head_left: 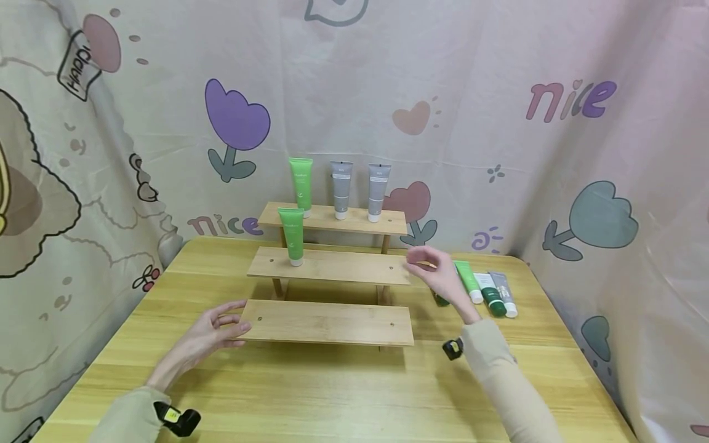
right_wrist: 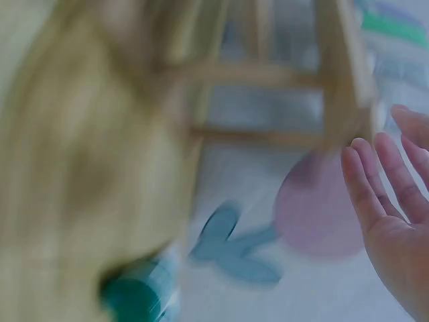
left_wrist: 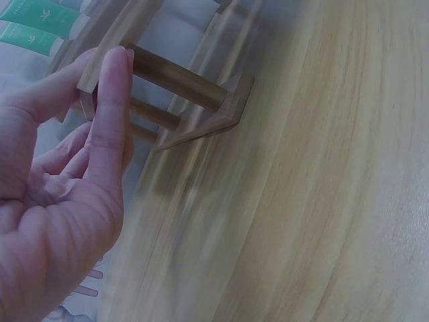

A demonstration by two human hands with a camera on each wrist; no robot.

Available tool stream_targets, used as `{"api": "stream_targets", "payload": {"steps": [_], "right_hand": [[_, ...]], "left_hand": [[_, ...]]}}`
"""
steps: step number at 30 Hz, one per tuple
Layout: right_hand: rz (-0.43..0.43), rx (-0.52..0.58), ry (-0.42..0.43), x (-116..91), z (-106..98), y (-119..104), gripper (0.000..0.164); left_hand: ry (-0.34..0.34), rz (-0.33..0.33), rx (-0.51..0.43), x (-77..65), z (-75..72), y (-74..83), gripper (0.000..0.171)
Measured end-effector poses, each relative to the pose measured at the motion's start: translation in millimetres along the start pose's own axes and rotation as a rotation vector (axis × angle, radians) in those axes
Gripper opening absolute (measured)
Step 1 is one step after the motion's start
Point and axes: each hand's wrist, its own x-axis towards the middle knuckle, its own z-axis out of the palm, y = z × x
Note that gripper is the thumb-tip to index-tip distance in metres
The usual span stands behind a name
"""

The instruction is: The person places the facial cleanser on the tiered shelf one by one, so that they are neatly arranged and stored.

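Note:
A three-tier wooden display stand stands on the table. My left hand grips the left end of its lowest shelf, thumb and fingers at the board's corner in the left wrist view. By the right end of the middle shelf is my right hand, its fingers loosely bent and holding nothing. On the top shelf a green tube and two grey tubes, one in the middle and one to the right, stand on their caps. Another green tube stands at the left of the middle shelf.
Right of the stand several tubes lie on the table: a green one, a white and dark green one and a grey one. A dark green cap shows under my right hand. A printed curtain hangs behind the table.

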Motion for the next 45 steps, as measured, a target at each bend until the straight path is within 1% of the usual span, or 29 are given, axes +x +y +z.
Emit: {"api": "stream_targets", "payload": {"steps": [3, 7, 10, 12, 16, 20, 25, 31, 35, 40, 45], "right_hand": [[0.056, -0.107, 0.038, -19, -20, 16, 0.03], [0.128, -0.209, 0.033, -44, -36, 25, 0.031], [0.156, -0.222, 0.016, -56, -42, 32, 0.035], [0.163, -0.242, 0.014, -60, -45, 43, 0.037], [0.169, -0.26, 0.007, -64, -50, 64, 0.042], [0.169, -0.246, -0.03, -66, -53, 74, 0.047], [0.184, -0.254, -0.074, -66, -54, 78, 0.051], [0.223, -0.281, -0.115, -67, -54, 80, 0.056], [0.25, -0.294, -0.128, -68, -53, 80, 0.057], [0.261, -0.31, -0.135, -69, -53, 81, 0.057], [0.261, -0.347, -0.14, -69, -53, 81, 0.057]], "left_hand": [[-0.002, -0.007, 0.004, 0.3, -0.1, 0.3, 0.077], [0.001, -0.007, 0.014, 0.3, -0.4, 0.3, 0.077], [0.009, -0.008, 0.019, 0.2, -0.4, 0.5, 0.077], [0.013, -0.01, 0.023, 0.4, -0.3, 0.5, 0.077], [0.013, -0.018, 0.039, 0.9, -0.3, 0.2, 0.076], [0.012, -0.025, 0.042, 1.0, -0.2, 0.6, 0.077], [0.004, -0.017, 0.026, 0.8, -0.4, 0.6, 0.076], [0.002, -0.014, 0.024, 0.4, 0.0, 0.5, 0.076], [0.008, -0.019, 0.031, 0.2, 0.1, 0.3, 0.076], [0.025, -0.037, 0.037, 0.2, 1.4, 1.3, 0.078], [0.017, -0.022, 0.015, 0.2, 0.6, 0.4, 0.077]]}}
